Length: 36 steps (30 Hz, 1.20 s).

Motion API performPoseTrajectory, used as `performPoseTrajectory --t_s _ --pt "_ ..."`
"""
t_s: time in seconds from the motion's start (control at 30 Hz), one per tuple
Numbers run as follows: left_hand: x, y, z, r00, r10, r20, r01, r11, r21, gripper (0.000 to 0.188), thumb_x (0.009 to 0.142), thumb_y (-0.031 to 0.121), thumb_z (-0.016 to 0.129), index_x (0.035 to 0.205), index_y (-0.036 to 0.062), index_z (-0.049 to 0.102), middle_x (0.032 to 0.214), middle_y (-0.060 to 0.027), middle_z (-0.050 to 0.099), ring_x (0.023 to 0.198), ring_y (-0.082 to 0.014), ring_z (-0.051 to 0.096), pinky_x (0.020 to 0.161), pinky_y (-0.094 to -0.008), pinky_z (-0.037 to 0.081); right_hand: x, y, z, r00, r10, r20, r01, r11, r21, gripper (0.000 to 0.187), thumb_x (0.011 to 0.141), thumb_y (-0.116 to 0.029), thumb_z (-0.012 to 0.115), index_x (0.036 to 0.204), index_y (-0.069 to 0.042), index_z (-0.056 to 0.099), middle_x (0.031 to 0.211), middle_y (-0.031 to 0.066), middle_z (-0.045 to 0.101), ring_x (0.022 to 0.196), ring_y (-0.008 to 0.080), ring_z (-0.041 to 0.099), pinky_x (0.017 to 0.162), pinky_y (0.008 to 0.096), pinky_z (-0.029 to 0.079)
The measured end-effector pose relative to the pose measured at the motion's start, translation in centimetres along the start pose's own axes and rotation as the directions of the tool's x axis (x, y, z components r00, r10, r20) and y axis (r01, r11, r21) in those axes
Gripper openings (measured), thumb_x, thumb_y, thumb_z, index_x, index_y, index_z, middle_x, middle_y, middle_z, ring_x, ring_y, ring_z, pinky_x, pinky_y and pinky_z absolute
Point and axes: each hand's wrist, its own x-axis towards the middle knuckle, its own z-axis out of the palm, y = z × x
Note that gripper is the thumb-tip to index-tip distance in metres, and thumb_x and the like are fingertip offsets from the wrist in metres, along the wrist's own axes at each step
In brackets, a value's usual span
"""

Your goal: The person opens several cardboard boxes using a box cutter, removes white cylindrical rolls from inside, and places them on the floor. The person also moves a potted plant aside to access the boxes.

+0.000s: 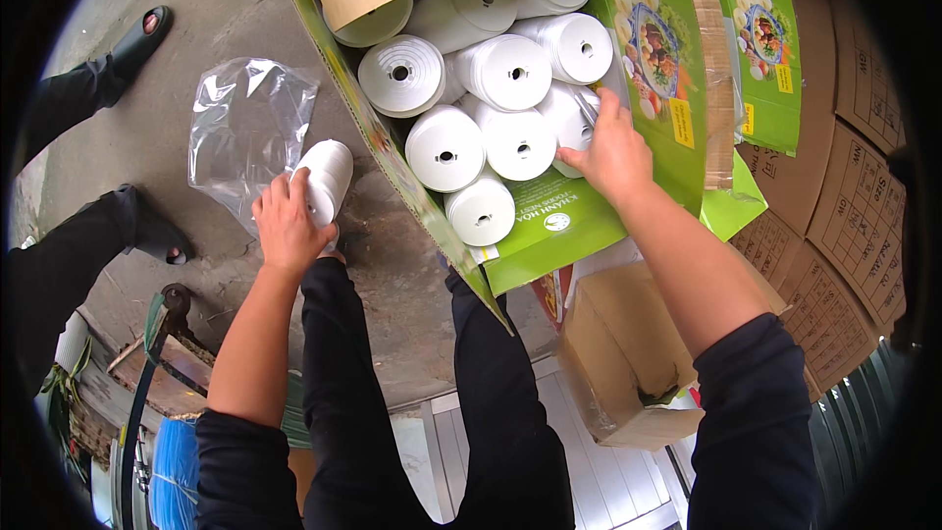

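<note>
A clear plastic bag (240,128) lies on the floor just beyond and left of the left hand (289,228), whose fingers curl around a white roll (332,172). Between the hands, more rolls stand in a green box (579,226). Inside it, the right hand (622,152) spreads thumb and fingers across a second roll (561,116); whether it grips, I cannot tell. Brown cartons (854,226) sit right of that hand.
</note>
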Motion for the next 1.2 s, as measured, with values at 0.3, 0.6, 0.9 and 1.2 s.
performPoseTrajectory --t_s 0.3,0.6,0.9,1.2 --pt "2.2 3.0 3.7 0.99 -0.135 0.027 0.134 0.99 0.051 0.113 0.057 0.031 0.092 0.153 0.0185 0.032 0.142 -0.0198 0.043 0.13 -0.0361 0.045 0.107 -0.0561 0.033 -1.3 2.3 2.4 0.986 -0.08 -0.145 0.085 0.996 0.031 0.092 0.071 -0.036 0.085 0.142 -0.012 0.031 0.135 0.0188 0.045 0.103 0.0399 0.065 0.084 0.0491 0.055" --pt "-2.0 7.5 -9.6 0.865 0.159 -0.477 -0.321 0.905 -0.28 0.071 0.077 0.026 0.079 0.137 0.0049 0.048 0.146 -0.0197 0.046 0.133 -0.0343 0.044 0.112 -0.0542 0.029 -10.4 7.1 -0.9 0.962 0.003 -0.273 0.098 0.93 0.354 0.088 0.066 -0.028 0.086 0.138 -0.01 0.039 0.128 0.0167 0.052 0.105 0.0379 0.062 0.085 0.0478 0.055" --pt "5.4 27.4 -6.4 0.732 0.62 0.283 -0.667 0.565 0.486 0.068 0.084 0.027 0.068 0.146 0.0114 0.044 0.141 -0.0137 0.048 0.111 -0.0295 0.054 0.09 -0.0446 0.042 -15.7 11.6 -2.1 0.974 0.115 -0.194 0.008 0.843 0.538 0.087 0.065 -0.018 0.087 0.136 -0.003 0.04 0.125 0.0231 0.056 0.111 0.0358 0.061 0.094 0.0438 0.051" --pt "9.1 28.6 -3.3 0.762 0.515 0.392 -0.64 0.505 0.58 0.052 0.081 0.022 0.066 0.129 0.0082 0.052 0.119 -0.0115 0.055 0.107 -0.0269 0.051 0.085 -0.0393 0.042 -14.4 11.8 -2.3 0.973 0.194 -0.126 -0.071 0.769 0.635 0.084 0.068 -0.02 0.086 0.136 -0.001 0.04 0.122 0.0252 0.06 0.11 0.0365 0.063 0.093 0.0441 0.051"
